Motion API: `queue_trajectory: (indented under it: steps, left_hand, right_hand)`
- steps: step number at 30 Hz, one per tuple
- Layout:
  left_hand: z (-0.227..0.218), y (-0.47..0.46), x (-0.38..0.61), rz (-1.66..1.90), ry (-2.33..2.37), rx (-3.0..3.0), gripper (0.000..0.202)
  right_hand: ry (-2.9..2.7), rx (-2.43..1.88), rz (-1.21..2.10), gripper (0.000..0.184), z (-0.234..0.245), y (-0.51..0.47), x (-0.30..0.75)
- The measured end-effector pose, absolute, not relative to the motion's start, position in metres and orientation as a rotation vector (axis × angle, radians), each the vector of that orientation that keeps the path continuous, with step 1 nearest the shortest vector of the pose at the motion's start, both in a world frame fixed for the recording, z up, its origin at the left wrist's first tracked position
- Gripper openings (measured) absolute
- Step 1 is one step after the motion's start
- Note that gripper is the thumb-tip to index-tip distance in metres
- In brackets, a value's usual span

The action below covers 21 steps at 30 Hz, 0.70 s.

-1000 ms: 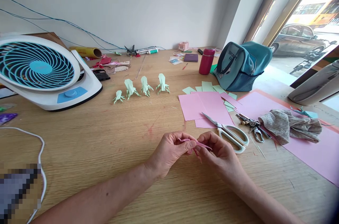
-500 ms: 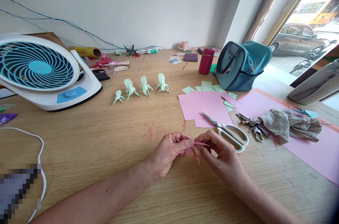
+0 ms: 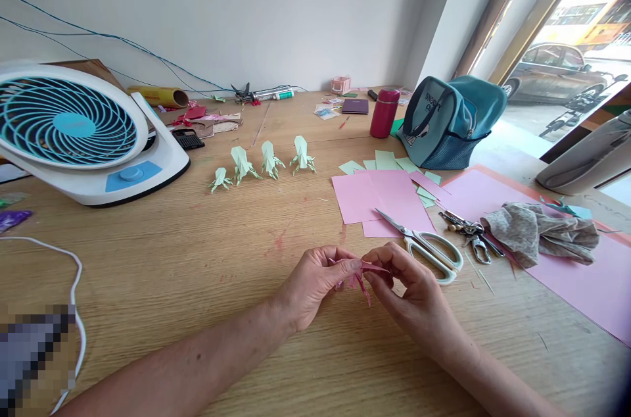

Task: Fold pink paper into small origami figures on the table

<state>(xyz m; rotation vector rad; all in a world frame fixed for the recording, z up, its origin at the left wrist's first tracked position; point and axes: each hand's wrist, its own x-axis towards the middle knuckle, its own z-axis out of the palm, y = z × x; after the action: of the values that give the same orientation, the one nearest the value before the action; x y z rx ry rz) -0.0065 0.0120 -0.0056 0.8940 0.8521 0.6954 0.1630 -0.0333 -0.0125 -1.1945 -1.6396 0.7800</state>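
Bag (image 3: 451,127) lettered "SNOOPY"; fingers (image 3: 349,266) pinch folded pink paper (image 3: 355,280).

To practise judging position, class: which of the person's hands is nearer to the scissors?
The right. The right hand is at the near side of the scissors, close to their handles; the left hand is farther off, to the left of both.

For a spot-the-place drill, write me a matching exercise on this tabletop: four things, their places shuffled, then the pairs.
1. Pink folded paper
2. White-handled scissors
3. Red flask
4. Green paper figures

A. Standing beside the blue bag
B. Lined up in a row
C. Tips over pink sheets
D. Between left hand and right hand

Pairs: 1-D; 2-C; 3-A; 4-B
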Motion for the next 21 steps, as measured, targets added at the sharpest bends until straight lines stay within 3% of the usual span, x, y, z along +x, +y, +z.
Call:
queue_trajectory:
  steps: [11,21]
  left_hand:
    - [-0.003,0.012,-0.006,0.711,0.861,0.906,0.028]
    - [0.003,0.009,-0.006,0.827,0.884,1.354,0.022]
  right_hand:
    - [-1.646,-1.194,0.733,0.011,-0.013,-0.032,0.163]
    - [-1.632,-1.172,0.689,0.013,-0.008,-0.035,0.165]
